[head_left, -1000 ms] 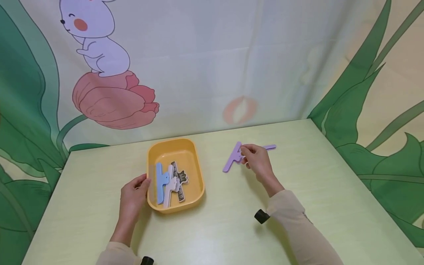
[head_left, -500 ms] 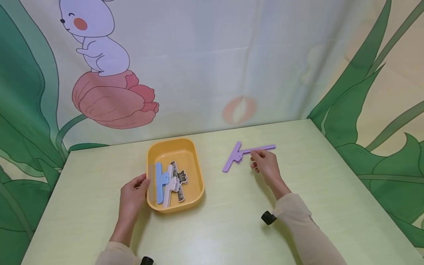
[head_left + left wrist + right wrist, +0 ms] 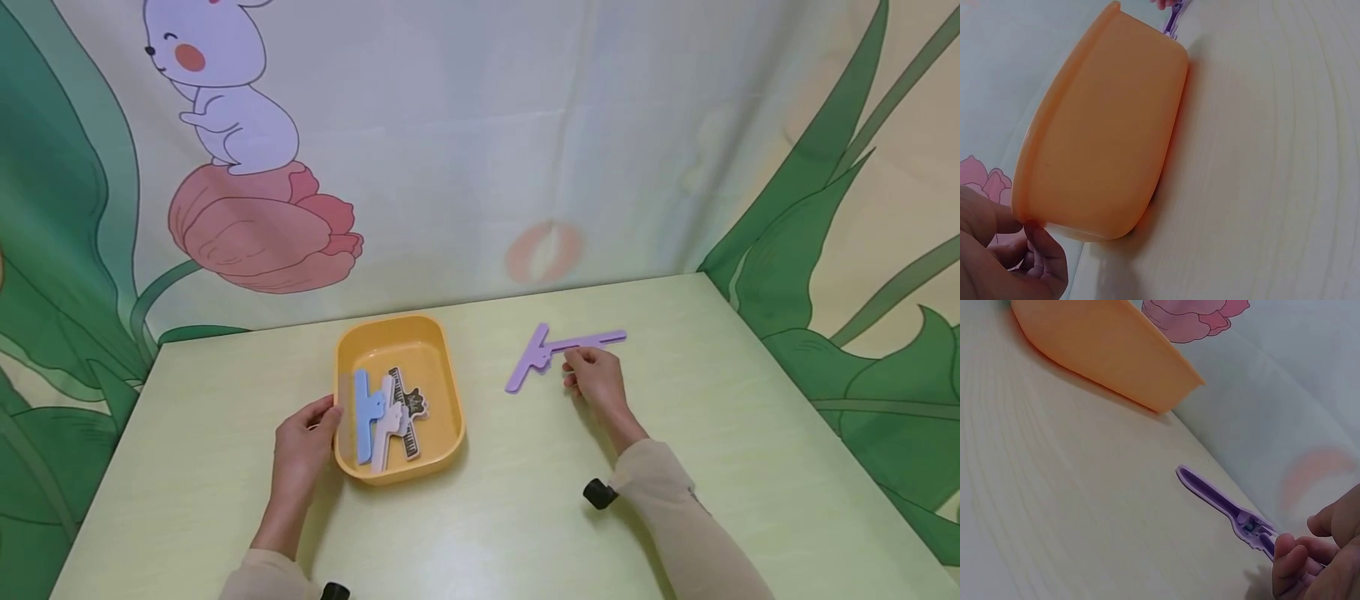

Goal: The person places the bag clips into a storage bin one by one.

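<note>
My left hand [image 3: 303, 446] pinches the left rim of a yellow plastic tray [image 3: 438, 350] between thumb and fingers. Inside the tray lie a blue clip [image 3: 362, 417], a pale pinkish-white clip [image 3: 384, 425] and a black-and-white clip with a piano-key pattern [image 3: 412, 442], partly overlapping. Right of the tray, a purple clip [image 3: 527, 358] lies slanted on the table, and a second purple clip [image 3: 600, 339] stretches off to its right. My right hand [image 3: 600, 383] is just in front of them, its fingers loosely bent, with nothing seen between thumb and fingers. Its fingertips partly cover the second clip.
The pale green table [image 3: 495, 533] backs onto a hanging cloth [image 3: 450, 167] printed with a rabbit, flowers and leaves. A small black device [image 3: 600, 493] sits at the right wrist, another black device [image 3: 335, 591] at the left.
My right hand drew back from the slanted purple clip toward the right, then shifted slightly left again beside the second clip. My left hand and the tray stayed in place.
</note>
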Tool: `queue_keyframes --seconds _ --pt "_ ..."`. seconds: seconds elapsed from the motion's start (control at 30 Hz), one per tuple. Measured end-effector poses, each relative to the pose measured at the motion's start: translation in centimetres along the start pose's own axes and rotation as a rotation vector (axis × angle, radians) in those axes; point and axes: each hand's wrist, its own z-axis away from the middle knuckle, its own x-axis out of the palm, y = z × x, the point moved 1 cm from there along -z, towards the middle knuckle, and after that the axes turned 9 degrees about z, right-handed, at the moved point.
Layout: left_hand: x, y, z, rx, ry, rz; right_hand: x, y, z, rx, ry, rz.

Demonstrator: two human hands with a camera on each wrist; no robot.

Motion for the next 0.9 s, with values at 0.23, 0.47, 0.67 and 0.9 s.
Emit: queue_keyframes --seconds 0.23,0.47,0.67,0.9 --pt "0.0 -0.1 -0.1 -0.004 -0.004 0.004 1.0 0.2 -0.4 -0.001 0.007 0.002" --pt "0.1 -0.1 -0.1 -0.012 0.002 0.01 2.1 0.3 -0.7 -0.003 0.015 -0.011" --pt "0.1 -0.1 -0.1 0.004 0.015 0.01 2.6 0.0 -0.9 0.007 0.016 -0.03" --pt "-0.1 -0.1 0.1 0.046 0.014 0.011 3.0 -0.2 -0.9 0.041 0.019 -0.024"
